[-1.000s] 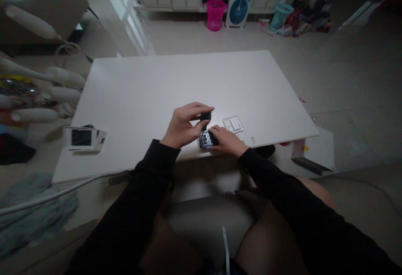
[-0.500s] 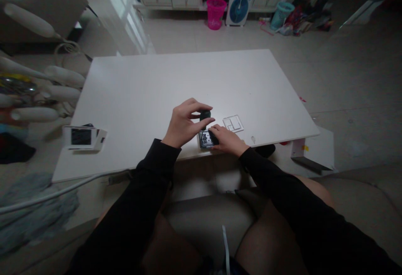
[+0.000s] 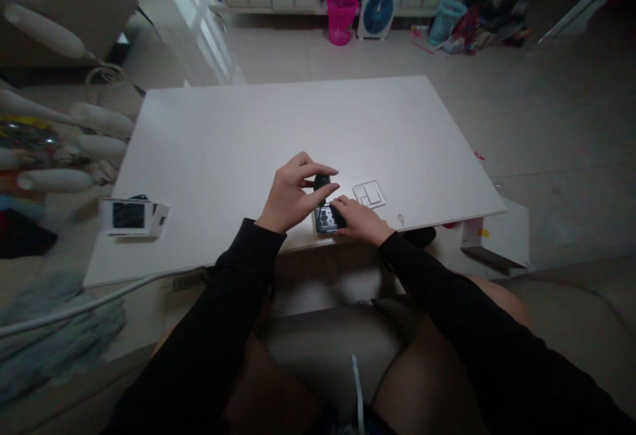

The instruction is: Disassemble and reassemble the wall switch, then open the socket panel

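Note:
My left hand [image 3: 293,193] has its thumb and fingers around the dark handle of a stubby screwdriver [image 3: 320,182], which stands upright over a small electronic device [image 3: 326,219]. The tip of the screwdriver is too small to make out. Lying at the table's front edge, the device shows dark inner parts within a pale rim. My right hand [image 3: 362,220] grips the device's right side, with fingers bent over it and hiding that part. Just beyond the right hand lies a thin pale frame-like panel [image 3: 369,194] with rectangular divisions.
The white table [image 3: 238,137] carries a white box with a dark window [image 3: 130,216] at its left end. Near the front edge on the right lies a small pale piece [image 3: 400,220]. A pink basket [image 3: 342,19] and a blue fan [image 3: 379,10] stand on the floor beyond.
My left fingers and the screwdriver's handle have shifted very slightly to the left. My right hand and the device stay in the same place.

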`<state>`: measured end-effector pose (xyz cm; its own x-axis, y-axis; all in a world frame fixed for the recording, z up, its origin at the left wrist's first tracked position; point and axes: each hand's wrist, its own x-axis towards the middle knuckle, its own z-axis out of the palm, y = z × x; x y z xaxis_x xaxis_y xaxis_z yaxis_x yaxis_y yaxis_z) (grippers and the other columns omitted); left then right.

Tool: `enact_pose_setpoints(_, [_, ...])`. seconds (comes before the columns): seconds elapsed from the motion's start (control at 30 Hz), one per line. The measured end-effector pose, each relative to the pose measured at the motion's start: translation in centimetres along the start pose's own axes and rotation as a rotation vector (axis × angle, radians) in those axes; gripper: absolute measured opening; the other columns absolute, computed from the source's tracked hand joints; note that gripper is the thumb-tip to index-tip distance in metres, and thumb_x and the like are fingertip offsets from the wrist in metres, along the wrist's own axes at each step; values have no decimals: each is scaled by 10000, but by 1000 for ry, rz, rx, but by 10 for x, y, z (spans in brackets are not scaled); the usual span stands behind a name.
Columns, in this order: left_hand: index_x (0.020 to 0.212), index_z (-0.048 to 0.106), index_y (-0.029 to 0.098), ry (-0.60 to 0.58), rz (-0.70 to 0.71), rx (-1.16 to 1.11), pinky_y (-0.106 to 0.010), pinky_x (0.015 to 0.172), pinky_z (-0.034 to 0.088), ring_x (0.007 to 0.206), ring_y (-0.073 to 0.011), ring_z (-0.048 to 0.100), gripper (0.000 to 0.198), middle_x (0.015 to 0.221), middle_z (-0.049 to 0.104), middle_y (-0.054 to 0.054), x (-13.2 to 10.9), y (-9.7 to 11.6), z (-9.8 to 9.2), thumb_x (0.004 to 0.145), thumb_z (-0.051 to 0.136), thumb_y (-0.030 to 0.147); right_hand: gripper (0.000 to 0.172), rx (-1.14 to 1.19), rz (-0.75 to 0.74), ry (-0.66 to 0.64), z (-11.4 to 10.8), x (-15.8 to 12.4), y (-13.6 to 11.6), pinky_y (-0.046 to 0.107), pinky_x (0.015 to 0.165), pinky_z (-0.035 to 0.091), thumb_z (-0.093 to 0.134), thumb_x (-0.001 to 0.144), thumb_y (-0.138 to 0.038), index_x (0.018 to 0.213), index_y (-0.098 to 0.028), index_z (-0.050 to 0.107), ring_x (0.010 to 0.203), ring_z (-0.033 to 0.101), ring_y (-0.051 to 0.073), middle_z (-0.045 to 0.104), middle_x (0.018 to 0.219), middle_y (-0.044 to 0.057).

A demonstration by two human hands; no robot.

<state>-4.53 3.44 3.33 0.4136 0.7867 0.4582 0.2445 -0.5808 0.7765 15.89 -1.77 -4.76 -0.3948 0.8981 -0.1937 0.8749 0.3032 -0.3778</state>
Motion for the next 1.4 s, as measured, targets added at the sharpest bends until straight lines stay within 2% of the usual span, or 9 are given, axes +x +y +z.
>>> enact_pose_setpoints(0.1, [1201,763,233,-47,21,-19,-362,829,644,981,-194,703,286,1098,744,-66,-1,-2,-3,940,648,211,662,-1,-12,2,0,0,0,424,958,547,850,806,-224,1380,-208,520,1195,635,305,583,1388,140])
enact_pose_setpoints(0.2, [1215,761,235,-71,40,18,-423,948,606,1022,-204,703,351,1121,771,-65,-1,-4,-6,946,555,144,672,-3,-11,4,0,-1,1,418,958,545,852,808,-231,1388,-215,512,1199,634,301,582,1393,135])
enact_pose_setpoints(0.43, [991,803,227,-12,104,53,-387,862,606,996,-210,678,114,1080,709,-72,3,-1,1,898,744,258,647,-8,3,-5,-1,0,-1,412,954,544,857,807,-239,1363,-218,526,1209,635,304,583,1392,127])
enact_pose_setpoints(0.63, [1218,729,227,-3,40,-43,-345,846,617,998,-183,689,321,1101,673,-62,0,-3,3,934,601,153,670,0,5,-11,-3,-1,-3,408,946,549,856,812,-240,1389,-195,519,1202,641,307,577,1409,142])
enact_pose_setpoints(0.8, [1129,727,212,-40,42,-32,-394,939,587,1023,-193,679,307,1094,732,-54,0,-4,2,917,532,108,696,4,3,-16,-3,-1,-2,405,952,543,853,809,-227,1410,-206,503,1208,636,297,571,1405,135])
enact_pose_setpoints(0.93, [1019,761,215,39,102,50,-354,804,577,997,-204,645,127,1053,673,-54,2,-4,5,902,712,231,672,-10,4,-10,-3,-1,-3,419,950,548,851,815,-230,1395,-193,515,1210,634,309,575,1391,145])
enact_pose_setpoints(1.03, [973,785,215,103,110,88,-321,743,559,908,-178,621,108,996,619,-46,4,-5,7,877,787,265,693,-10,5,-11,-3,-1,-3,415,941,549,856,806,-222,1405,-198,506,1207,636,309,565,1405,145])
enact_pose_setpoints(1.3, [1111,774,215,62,111,15,-366,872,569,958,-182,678,262,1026,732,-45,2,-3,2,947,592,124,690,-16,7,-7,-4,-2,-3,389,907,547,859,804,-225,1396,-210,505,1180,650,296,575,1407,132])
enact_pose_setpoints(1.4, [1048,780,212,71,124,38,-381,893,562,947,-187,676,190,988,756,-37,2,-3,3,938,635,158,683,-8,2,0,-2,-1,-2,391,916,546,868,796,-232,1380,-214,514,1180,650,294,579,1398,127])
